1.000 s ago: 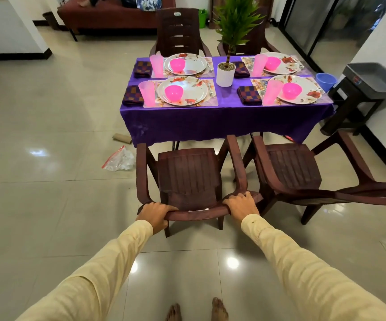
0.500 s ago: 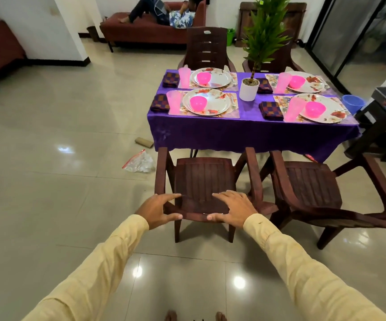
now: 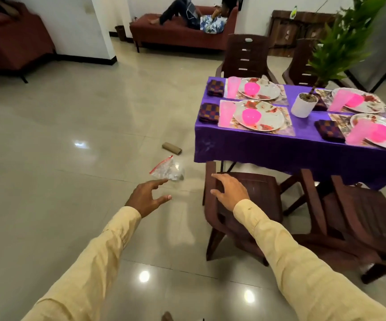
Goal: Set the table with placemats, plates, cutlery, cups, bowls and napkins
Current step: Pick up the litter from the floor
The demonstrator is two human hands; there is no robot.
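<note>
Pale glossy floor tiles (image 3: 71, 158) fill most of what we see, with ceiling lights mirrored in them. At the right stands the worktop (image 3: 280, 156) under a purple cloth, carrying four place settings. In the nearest left setting we see a placemat (image 3: 288, 129) with a flowered plate (image 3: 273, 117) lying on it and a pink bowl (image 3: 251, 116) sitting on the plate. A pink cup (image 3: 226, 113) stands upright just left of the plate, and a checked napkin (image 3: 209, 112) lies folded beside the cup at the cloth's left edge. The other three settings show the same pieces in the same order. A white plant pot (image 3: 303, 105) stands between the left pair and the right pair.

Our left hand (image 3: 145, 198) is held out over the floor with its fingers spread and loose, holding nothing. Our right hand (image 3: 230, 191) is likewise spread and empty, over the back of the near chair (image 3: 263, 193), which faces the worktop. We cannot tell whether the fingers touch the chair. A second chair (image 3: 361, 216) stands just to its right.

On the floor left of the worktop lie a clear plastic bag (image 3: 167, 170) and, beyond it, a cardboard roll (image 3: 171, 148). Far across the room, a person (image 3: 194, 15) reclines on a red sofa (image 3: 180, 33).
</note>
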